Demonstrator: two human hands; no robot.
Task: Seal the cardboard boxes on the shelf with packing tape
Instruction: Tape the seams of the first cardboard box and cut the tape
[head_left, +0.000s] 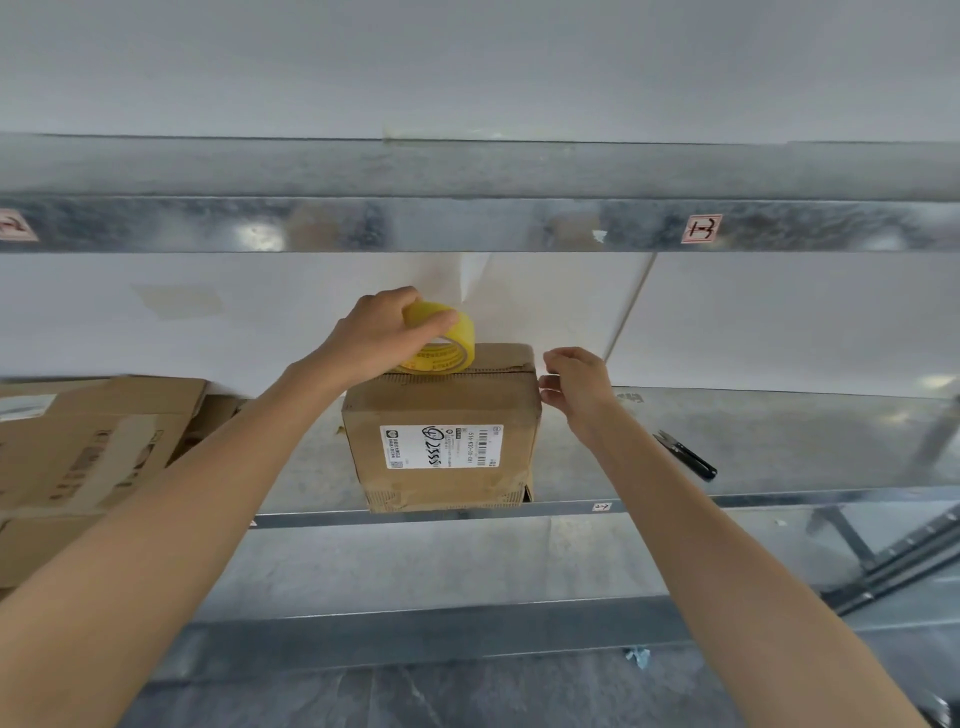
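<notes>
A small cardboard box (441, 405) with a white printed label stands on the metal shelf (779, 441), at its front edge. My left hand (379, 338) grips a yellow roll of packing tape (447, 343) and holds it on the box's far top edge. My right hand (576, 384) touches the box's upper right corner, fingers curled and pinched together; whether a tape end lies between them is too small to tell.
Black snips (685, 454) lie on the shelf to the right of the box. Larger cardboard boxes (88, 441) are stacked at the left. Another metal shelf (467, 223) runs overhead, and a lower shelf (467, 571) sits beneath. White wall behind.
</notes>
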